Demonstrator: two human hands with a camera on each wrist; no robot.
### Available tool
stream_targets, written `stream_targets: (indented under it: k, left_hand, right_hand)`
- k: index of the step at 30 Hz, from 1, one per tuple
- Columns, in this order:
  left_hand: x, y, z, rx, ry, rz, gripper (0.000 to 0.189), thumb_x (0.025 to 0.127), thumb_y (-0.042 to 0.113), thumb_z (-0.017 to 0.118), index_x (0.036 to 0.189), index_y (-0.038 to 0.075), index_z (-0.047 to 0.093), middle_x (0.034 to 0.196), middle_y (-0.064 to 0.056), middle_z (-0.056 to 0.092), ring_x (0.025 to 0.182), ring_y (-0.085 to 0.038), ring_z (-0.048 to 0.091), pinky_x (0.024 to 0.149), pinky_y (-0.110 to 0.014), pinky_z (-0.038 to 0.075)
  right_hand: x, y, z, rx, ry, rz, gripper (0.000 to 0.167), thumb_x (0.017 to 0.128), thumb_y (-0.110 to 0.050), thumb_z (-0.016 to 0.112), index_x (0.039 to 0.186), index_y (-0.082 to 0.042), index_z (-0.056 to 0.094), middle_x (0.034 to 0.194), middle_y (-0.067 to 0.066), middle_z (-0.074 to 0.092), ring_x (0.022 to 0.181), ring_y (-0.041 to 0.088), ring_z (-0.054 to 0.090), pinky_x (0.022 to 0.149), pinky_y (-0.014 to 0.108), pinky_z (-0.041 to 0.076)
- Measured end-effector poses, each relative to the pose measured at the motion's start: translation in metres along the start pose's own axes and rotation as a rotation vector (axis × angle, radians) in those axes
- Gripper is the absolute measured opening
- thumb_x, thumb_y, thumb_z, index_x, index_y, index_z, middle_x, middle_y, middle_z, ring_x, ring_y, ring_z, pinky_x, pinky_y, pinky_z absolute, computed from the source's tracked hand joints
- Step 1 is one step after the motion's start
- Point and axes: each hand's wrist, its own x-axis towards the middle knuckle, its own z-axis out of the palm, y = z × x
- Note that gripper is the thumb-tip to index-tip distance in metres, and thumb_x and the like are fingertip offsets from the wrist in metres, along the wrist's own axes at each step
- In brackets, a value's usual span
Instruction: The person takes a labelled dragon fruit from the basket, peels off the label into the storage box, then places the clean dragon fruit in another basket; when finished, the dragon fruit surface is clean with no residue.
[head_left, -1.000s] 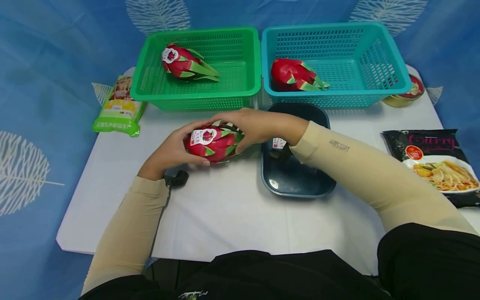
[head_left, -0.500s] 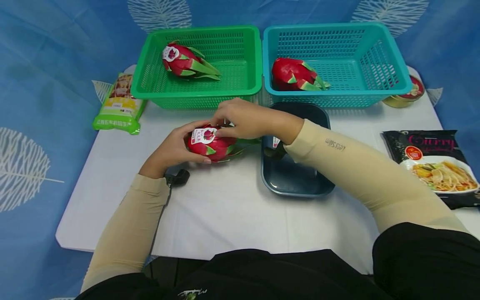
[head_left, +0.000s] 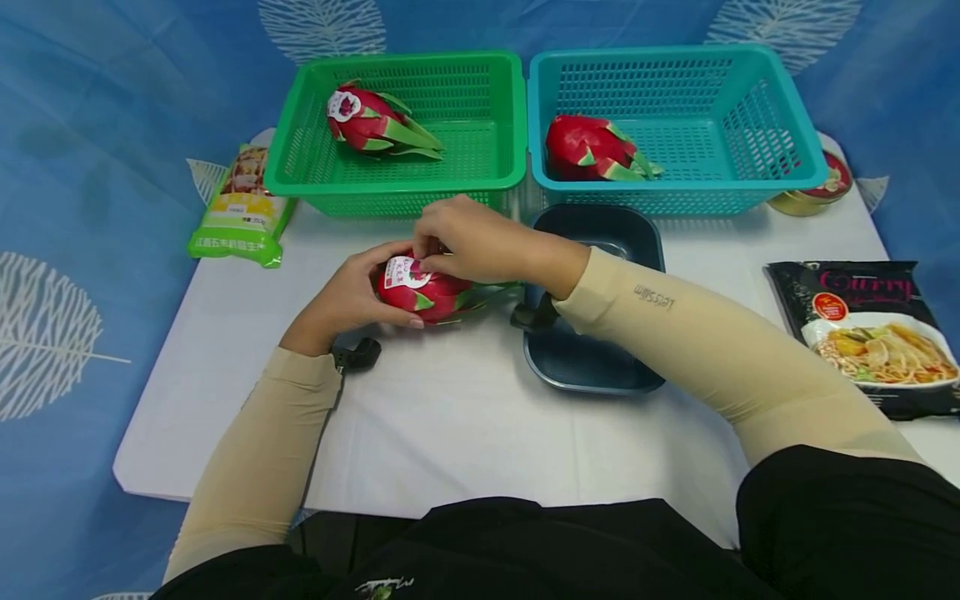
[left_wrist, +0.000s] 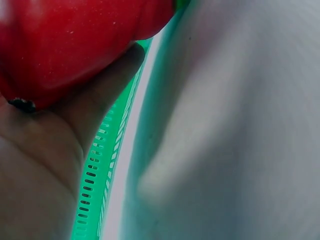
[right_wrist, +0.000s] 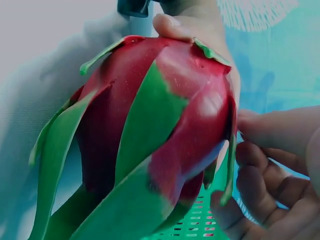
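Observation:
My left hand (head_left: 339, 293) grips a red dragon fruit (head_left: 438, 302) from its left side, thumb in front and fingers behind, over the white table. A white and pink sticker (head_left: 398, 272) shows on the fruit's upper face. Bent over the top, my right hand (head_left: 471, 242) pinches the sticker's right part between thumb and forefinger, covering some of it. In the right wrist view, the dragon fruit (right_wrist: 150, 105) points its long green scales at the camera, and the sticker is hidden. The left wrist view has the smooth red end of the dragon fruit (left_wrist: 70, 50) against my palm.
Behind stand a green basket (head_left: 397, 192) and a turquoise basket (head_left: 675, 188), each with one dragon fruit inside. A dark blue tray (head_left: 592, 375) lies beneath my right forearm. Around them are a green food packet (head_left: 240, 217), a black noodle packet (head_left: 862, 325) and a tin (head_left: 817, 187).
My right hand has let go of the fruit's leafy right end and moved left and up to the sticker, where its fingers have curled. The left hand keeps its grip.

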Motion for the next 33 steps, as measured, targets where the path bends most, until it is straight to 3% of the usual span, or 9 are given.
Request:
stream_targets:
  k: [6, 9, 11, 15, 19, 23, 27, 33]
  left_hand:
    - [0.002, -0.005, -0.001, -0.049, 0.012, -0.007, 0.088, 0.072, 0.002, 0.098, 0.148, 0.008, 0.055, 0.135, -0.009, 0.061, 0.120, -0.030, 0.057, 0.090, -0.034, 0.058]
    - [0.003, -0.007, -0.001, -0.058, 0.031, -0.005, 0.085, 0.072, 0.002, 0.098, 0.146, 0.009, 0.057, 0.133, -0.010, 0.062, 0.118, -0.030, 0.058, 0.090, -0.033, 0.057]
    - [0.004, -0.007, -0.001, -0.072, 0.038, -0.002, 0.087, 0.072, 0.000, 0.097, 0.148, 0.009, 0.056, 0.136, -0.009, 0.060, 0.122, -0.029, 0.056, 0.092, -0.033, 0.056]
    - [0.005, -0.006, 0.000, -0.110, 0.030, 0.004, 0.094, 0.070, -0.003, 0.098, 0.152, 0.008, 0.053, 0.146, -0.008, 0.055, 0.132, -0.028, 0.050, 0.096, -0.036, 0.056]
    - [0.003, -0.006, -0.001, -0.123, 0.033, -0.006, 0.096, 0.069, -0.005, 0.098, 0.153, 0.009, 0.054, 0.149, -0.008, 0.053, 0.134, -0.029, 0.050, 0.095, -0.037, 0.057]
    - [0.002, -0.004, -0.002, -0.129, 0.044, -0.025, 0.095, 0.070, -0.007, 0.096, 0.153, 0.010, 0.054, 0.148, -0.009, 0.054, 0.132, -0.030, 0.051, 0.093, -0.037, 0.058]
    - [0.002, -0.003, -0.002, -0.130, 0.043, -0.029, 0.094, 0.071, -0.007, 0.096, 0.154, 0.010, 0.054, 0.149, -0.009, 0.053, 0.133, -0.030, 0.050, 0.092, -0.036, 0.058]
    - [0.005, -0.002, 0.003, -0.097, 0.044, -0.016, 0.093, 0.071, -0.005, 0.096, 0.153, 0.010, 0.055, 0.150, -0.008, 0.052, 0.134, -0.031, 0.049, 0.093, -0.036, 0.058]
  right_hand:
    - [-0.004, -0.014, -0.001, 0.047, 0.106, -0.135, 0.009, 0.098, -0.013, 0.077, 0.096, -0.006, 0.072, 0.097, 0.004, 0.064, 0.090, 0.015, 0.058, 0.081, 0.026, 0.051]
    - [-0.014, -0.024, -0.014, 0.122, 0.155, -0.189, 0.008, 0.098, -0.013, 0.077, 0.096, -0.007, 0.073, 0.095, 0.002, 0.064, 0.085, 0.013, 0.058, 0.075, 0.028, 0.052]
    - [-0.026, -0.027, -0.027, 0.182, 0.173, -0.182, 0.008, 0.098, -0.014, 0.078, 0.098, -0.008, 0.074, 0.096, 0.000, 0.066, 0.084, 0.012, 0.059, 0.073, 0.030, 0.053]
    - [-0.065, -0.019, -0.052, 0.286, 0.221, -0.051, 0.009, 0.097, -0.013, 0.079, 0.105, -0.008, 0.076, 0.099, -0.002, 0.069, 0.085, 0.015, 0.062, 0.074, 0.031, 0.056]
    - [-0.113, 0.004, -0.063, 0.338, 0.281, 0.226, 0.009, 0.100, -0.012, 0.075, 0.108, -0.008, 0.075, 0.096, 0.005, 0.069, 0.080, 0.025, 0.060, 0.068, 0.030, 0.053]
    - [-0.152, 0.026, -0.057, 0.273, 0.191, 0.469, 0.008, 0.100, -0.015, 0.076, 0.107, -0.010, 0.077, 0.094, 0.006, 0.070, 0.078, 0.028, 0.055, 0.062, 0.031, 0.047]
    - [-0.170, 0.036, -0.044, 0.196, 0.055, 0.546, 0.006, 0.097, -0.013, 0.080, 0.102, -0.009, 0.078, 0.089, 0.004, 0.073, 0.081, 0.023, 0.059, 0.066, 0.035, 0.049]
    - [-0.168, 0.038, -0.031, 0.142, -0.028, 0.567, 0.005, 0.094, -0.006, 0.080, 0.098, -0.006, 0.077, 0.084, 0.002, 0.072, 0.080, 0.022, 0.064, 0.070, 0.039, 0.053]
